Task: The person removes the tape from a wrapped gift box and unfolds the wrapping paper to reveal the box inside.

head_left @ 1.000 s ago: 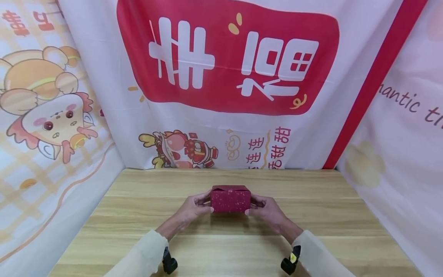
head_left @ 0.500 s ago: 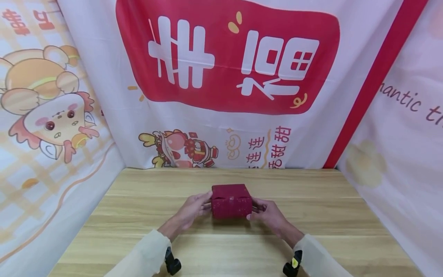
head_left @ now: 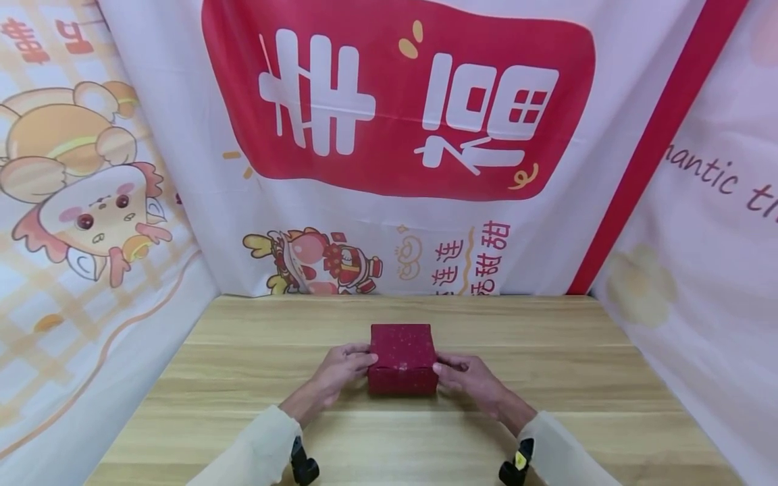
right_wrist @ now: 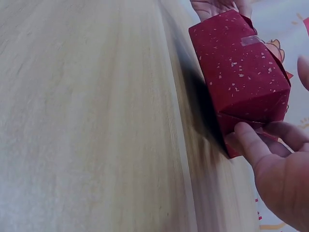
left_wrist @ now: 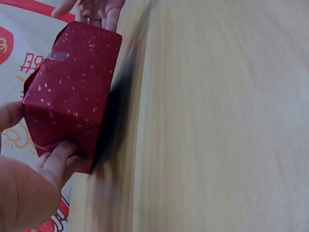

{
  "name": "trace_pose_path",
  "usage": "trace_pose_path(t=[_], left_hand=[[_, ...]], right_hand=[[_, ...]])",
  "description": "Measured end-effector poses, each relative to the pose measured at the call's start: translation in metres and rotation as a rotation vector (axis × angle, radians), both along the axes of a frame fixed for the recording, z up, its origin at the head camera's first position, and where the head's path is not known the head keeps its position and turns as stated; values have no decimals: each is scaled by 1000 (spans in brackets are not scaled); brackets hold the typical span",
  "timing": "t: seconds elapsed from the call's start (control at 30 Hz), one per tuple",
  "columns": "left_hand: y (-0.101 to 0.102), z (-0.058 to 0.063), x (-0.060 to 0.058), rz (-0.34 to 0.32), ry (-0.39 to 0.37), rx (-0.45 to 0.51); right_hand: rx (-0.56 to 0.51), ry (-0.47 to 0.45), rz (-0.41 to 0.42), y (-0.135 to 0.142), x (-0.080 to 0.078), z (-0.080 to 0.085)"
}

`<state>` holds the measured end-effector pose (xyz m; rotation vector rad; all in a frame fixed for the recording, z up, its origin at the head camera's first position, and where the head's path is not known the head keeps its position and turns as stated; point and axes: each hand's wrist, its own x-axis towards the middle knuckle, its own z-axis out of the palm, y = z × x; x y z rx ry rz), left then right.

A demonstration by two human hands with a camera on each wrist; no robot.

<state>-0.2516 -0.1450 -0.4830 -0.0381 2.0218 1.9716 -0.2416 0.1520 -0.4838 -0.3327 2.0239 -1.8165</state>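
A box wrapped in dark red paper with pale specks (head_left: pixel 402 347) is held between both hands over the middle of the wooden table. My left hand (head_left: pixel 342 370) grips its left end, with the thumb at the upper edge and the fingers against the end, as the left wrist view of the wrapped box (left_wrist: pixel 72 77) shows. At the right end, my right hand (head_left: pixel 471 379) holds it with fingers on the folded paper. A strip of clear tape (right_wrist: pixel 250 40) crosses the seam on the near side. Whether the underside touches the table is unclear.
The wooden table (head_left: pixel 401 442) spreads around the hands. Printed cloth hangs behind it (head_left: pixel 401 216) and along the left (head_left: pixel 109 324) and right (head_left: pixel 687 270) sides. Black wrist cameras show at both sleeves.
The box has tipped, so its top face now shows broadly where mostly its front side showed before. It has come slightly nearer. Both thumbs have shifted up toward the top edge.
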Motion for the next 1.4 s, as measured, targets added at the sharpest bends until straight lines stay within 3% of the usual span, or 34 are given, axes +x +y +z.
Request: trace_pose_path(t=[0.43,0.9,1.13,1.4], left_hand=[[7,-3,3,61,-15,-6],[9,-5,2,85,-15,-53],[8,-6,2,84,-14,-86],[7,-6,1,81,-1,-95]], right_hand=[[55,-35,-178,-10,-3,-4],[88,-54,-225,-12,-9,5],[169,35,-286,-16,-17,12],[224,177,-210,-18,-30,10]])
